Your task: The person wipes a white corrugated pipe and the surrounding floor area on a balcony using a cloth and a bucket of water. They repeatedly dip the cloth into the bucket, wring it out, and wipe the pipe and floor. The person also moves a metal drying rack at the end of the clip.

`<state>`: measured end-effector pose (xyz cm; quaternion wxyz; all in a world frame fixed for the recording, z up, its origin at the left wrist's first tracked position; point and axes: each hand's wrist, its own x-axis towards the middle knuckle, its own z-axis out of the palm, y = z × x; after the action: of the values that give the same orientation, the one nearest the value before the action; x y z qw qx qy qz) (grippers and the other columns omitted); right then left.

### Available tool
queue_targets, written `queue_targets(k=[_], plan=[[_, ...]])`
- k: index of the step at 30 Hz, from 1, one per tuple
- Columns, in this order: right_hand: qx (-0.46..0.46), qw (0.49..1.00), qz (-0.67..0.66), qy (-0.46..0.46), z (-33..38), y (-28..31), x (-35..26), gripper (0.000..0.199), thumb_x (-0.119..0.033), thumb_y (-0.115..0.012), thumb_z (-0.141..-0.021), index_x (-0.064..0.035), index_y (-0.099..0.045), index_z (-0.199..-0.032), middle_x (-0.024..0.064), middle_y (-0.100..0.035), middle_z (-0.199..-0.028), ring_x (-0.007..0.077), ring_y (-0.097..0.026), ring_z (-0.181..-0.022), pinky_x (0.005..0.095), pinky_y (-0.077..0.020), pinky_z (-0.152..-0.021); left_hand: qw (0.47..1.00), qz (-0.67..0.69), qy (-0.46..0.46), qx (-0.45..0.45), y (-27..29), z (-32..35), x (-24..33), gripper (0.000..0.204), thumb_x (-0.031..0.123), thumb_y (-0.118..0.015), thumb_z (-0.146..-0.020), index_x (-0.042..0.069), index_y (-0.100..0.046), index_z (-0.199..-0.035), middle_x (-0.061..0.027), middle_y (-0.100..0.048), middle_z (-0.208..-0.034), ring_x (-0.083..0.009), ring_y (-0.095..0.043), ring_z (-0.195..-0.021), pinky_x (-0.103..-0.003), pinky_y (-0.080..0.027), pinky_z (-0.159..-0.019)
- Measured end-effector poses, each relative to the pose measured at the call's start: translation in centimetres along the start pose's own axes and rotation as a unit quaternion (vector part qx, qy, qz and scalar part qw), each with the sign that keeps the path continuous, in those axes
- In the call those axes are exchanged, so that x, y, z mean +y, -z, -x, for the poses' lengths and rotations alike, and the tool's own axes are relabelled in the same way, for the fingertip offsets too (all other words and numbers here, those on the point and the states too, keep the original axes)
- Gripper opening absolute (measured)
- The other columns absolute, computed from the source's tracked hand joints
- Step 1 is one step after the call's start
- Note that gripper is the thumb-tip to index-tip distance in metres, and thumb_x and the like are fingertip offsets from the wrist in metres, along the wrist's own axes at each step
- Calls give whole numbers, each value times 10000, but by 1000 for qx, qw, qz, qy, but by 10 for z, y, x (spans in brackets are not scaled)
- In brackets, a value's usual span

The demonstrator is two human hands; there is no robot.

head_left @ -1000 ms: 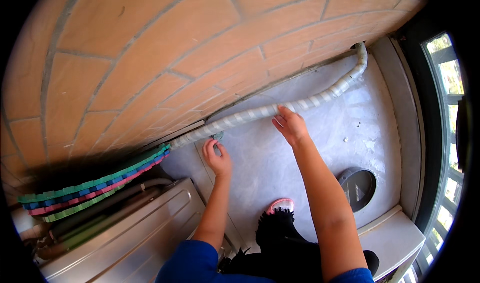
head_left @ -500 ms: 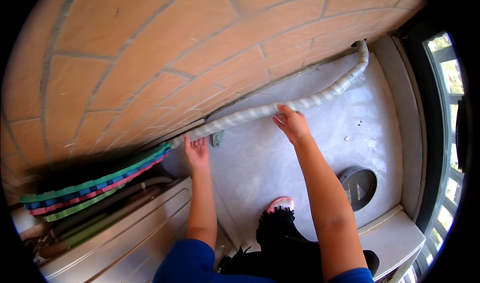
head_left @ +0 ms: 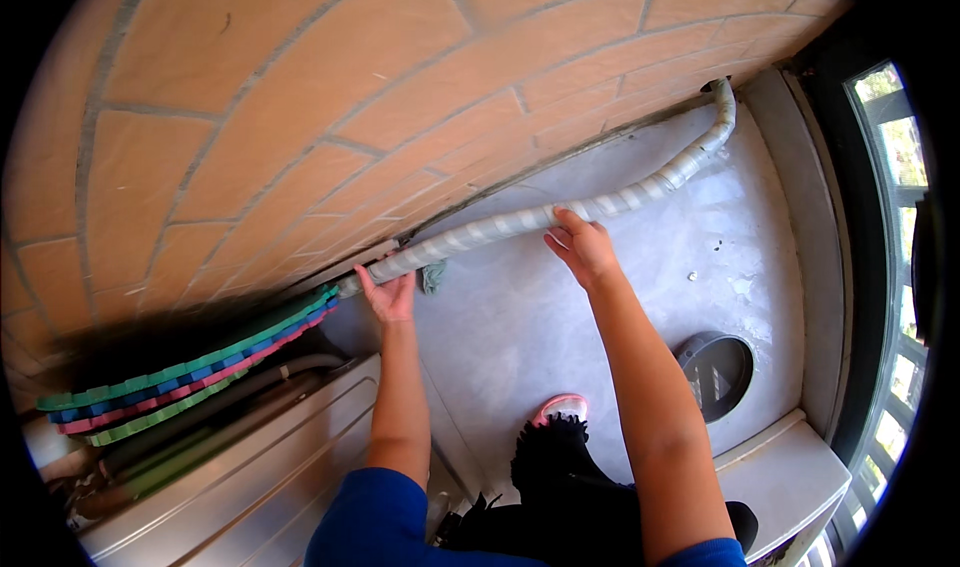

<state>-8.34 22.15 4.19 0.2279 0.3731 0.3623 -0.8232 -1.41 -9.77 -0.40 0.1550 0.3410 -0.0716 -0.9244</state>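
Touches the pale wrapped pipe (head_left: 480, 234), along the foot of the orange tiled wall (head_left: 330, 77), near the stacked coloured mats (head_left: 190, 367) with the left hand (head_left: 390, 299), thumb and fingers spread well apart; cannot tell from this any firm hold. Touches the same pipe near its middle with the right hand (head_left: 588, 252), fingers loosely bent and half open, again with a grip impossible to judge. Shows also a crumpled grey-green cloth (head_left: 433, 276) just beside the left hand.
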Motion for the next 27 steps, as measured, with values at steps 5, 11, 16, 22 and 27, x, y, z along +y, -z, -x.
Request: queue_targets(k=[5, 11, 16, 22, 27], plan=[[-16, 1000, 4, -1, -7, 5, 3, 387, -150, -592, -814, 33, -398, -1095, 77, -510, -1026, 189, -499, -940, 364, -429, -882, 998, -32, 25, 42, -12, -1, 4, 649, 337, -757, -634, 86, -480, -1164, -90, -515, -1135, -292, -447, -1080, -527, -294, -969], [-15, 1000, 9, -16, 22, -3, -9, 322, -149, -565, -819, -1, -420, -1066, 102, -527, -1023, 198, -507, -1002, 359, -432, -874, 991, -114, -71, 2, -20, 6, -9, 616, 370, -744, -640, 105, -489, -1134, -86, -517, -1132, -287, -460, -1060, -519, -341, -933], [-60, 994, 63, -73, 59, 33, -17, 209, -132, -513, -839, -25, -459, -1011, 115, -557, -987, 198, -559, -924, 334, -446, -852, 986, -117, -113, 24, -24, 8, -14, 481, 310, -708, -687, 138, -508, -1089, -70, -530, -1114, -271, -485, -1014, -492, -396, -872], [9, 989, 98, -111, 119, 90, -24, 134, -104, -497, -838, -42, -482, -956, 90, -574, -894, 185, -576, -836, 316, -463, -802, 979, -147, -101, 96, -28, -2, -9, 322, 338, -607, -737, 133, -529, -973, -62, -562, -1031, -258, -523, -935, -467, -431, -815], [52, 987, 87, -123, 148, 138, -22, 92, -70, -485, -829, -45, -485, -917, 79, -565, -849, 179, -568, -770, 302, -470, -738, 947, -263, -11, 184, -44, -8, -5, 291, 362, -522, -706, 155, -530, -911, -76, -561, -1016, -284, -515, -961, -497, -411, -830]])
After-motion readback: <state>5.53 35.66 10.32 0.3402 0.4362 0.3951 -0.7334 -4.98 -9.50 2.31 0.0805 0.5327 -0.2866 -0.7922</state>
